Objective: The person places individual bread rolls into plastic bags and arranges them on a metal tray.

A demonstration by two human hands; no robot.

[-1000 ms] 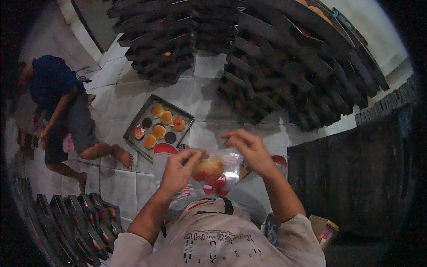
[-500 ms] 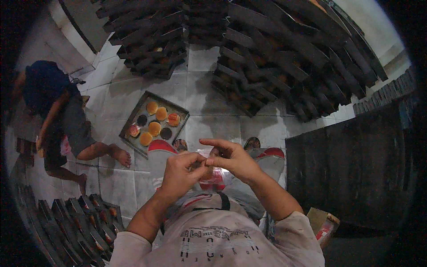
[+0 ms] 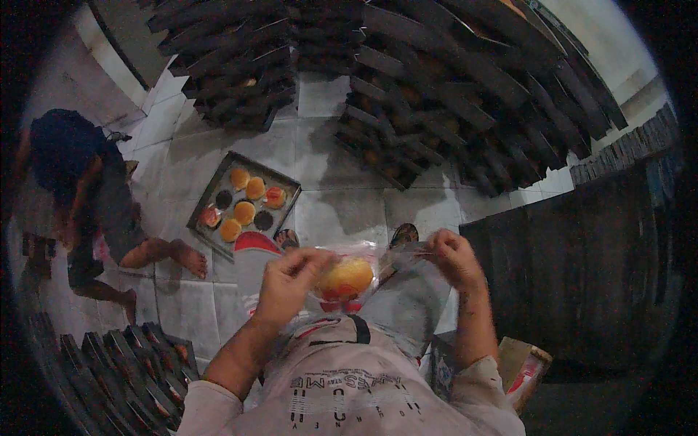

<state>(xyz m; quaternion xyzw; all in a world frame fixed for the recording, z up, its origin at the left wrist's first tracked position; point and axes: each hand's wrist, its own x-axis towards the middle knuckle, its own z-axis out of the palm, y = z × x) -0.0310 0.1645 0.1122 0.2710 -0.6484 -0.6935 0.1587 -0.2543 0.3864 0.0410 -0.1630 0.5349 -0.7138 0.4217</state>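
From far, I see the left hand (image 3: 292,283) pinching a clear bag (image 3: 371,257); its bun (image 3: 347,277) sits between the hands. The right hand (image 3: 455,257) has its fingers closed on thin film (image 3: 410,251). Ahead, on the floor (image 3: 340,216), a tray (image 3: 279,176) carries more buns (image 3: 245,212). Leftward is a co-worker (image 3: 67,156).

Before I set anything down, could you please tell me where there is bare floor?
Bare floor tiles lie between the baking tray, the right tray stack and the feet, narrowing upward between that stack and the left tray stack. It is crowded over the lap, with the bagged bun, left hand and right hand, and among the lower-left trays.
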